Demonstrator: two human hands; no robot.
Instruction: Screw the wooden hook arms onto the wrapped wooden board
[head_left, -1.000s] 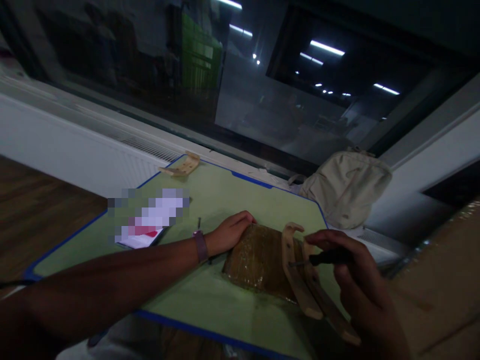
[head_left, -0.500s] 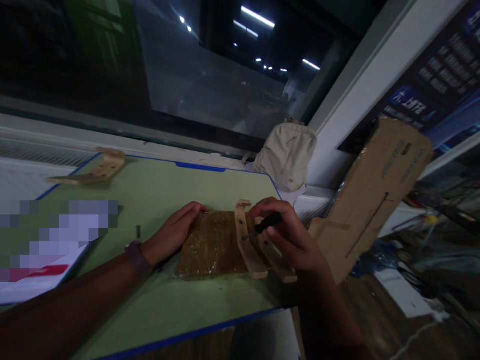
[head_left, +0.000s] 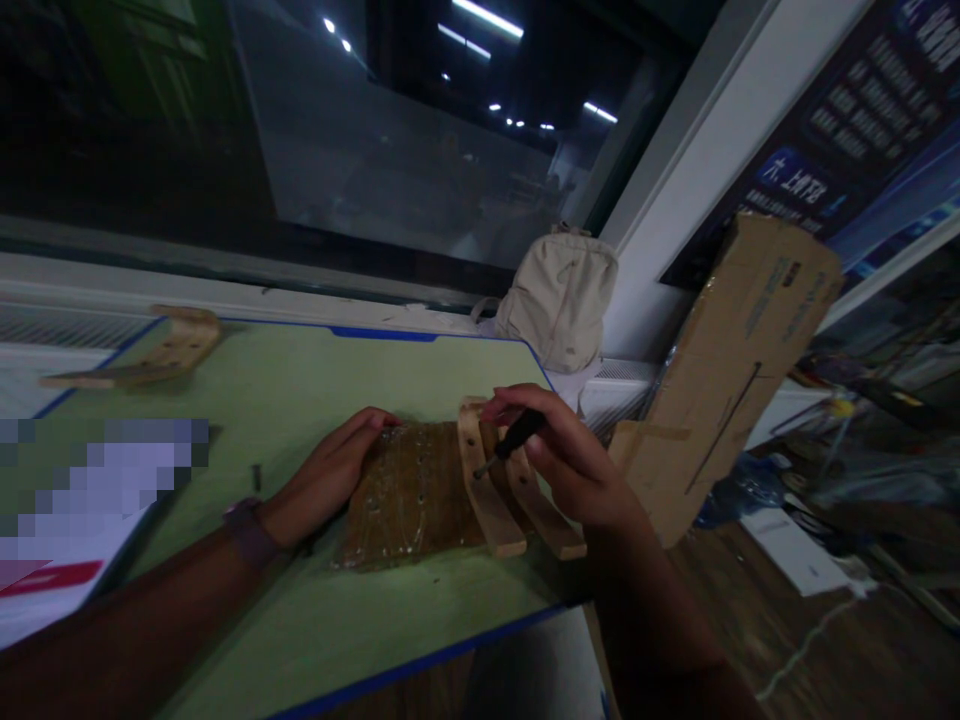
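Note:
A brown wooden board (head_left: 420,490) wrapped in clear film lies on the green-topped table (head_left: 300,370). Across its right part rest two curved wooden pieces with holes, a nearer one (head_left: 487,510) and one farther right (head_left: 545,515). My right hand (head_left: 562,445) grips a black-handled screwdriver (head_left: 517,432), its tip at a hole in the left curved piece. At the board's left edge my left hand (head_left: 341,465) is closed around the rim, its fingertips partly hidden behind the board.
Another curved wooden piece (head_left: 161,355) lies at the table's far left corner. A dark screw (head_left: 256,477) stands near my left wrist. Printed paper (head_left: 97,540) lies on the left. Beyond the table are a beige backpack (head_left: 562,300) and a leaning cardboard sheet (head_left: 727,380).
The view has shifted slightly, so most things sit farther left. My right hand has tilted the screwdriver more upright, with its tip still at the curved piece. My left hand stays on the board.

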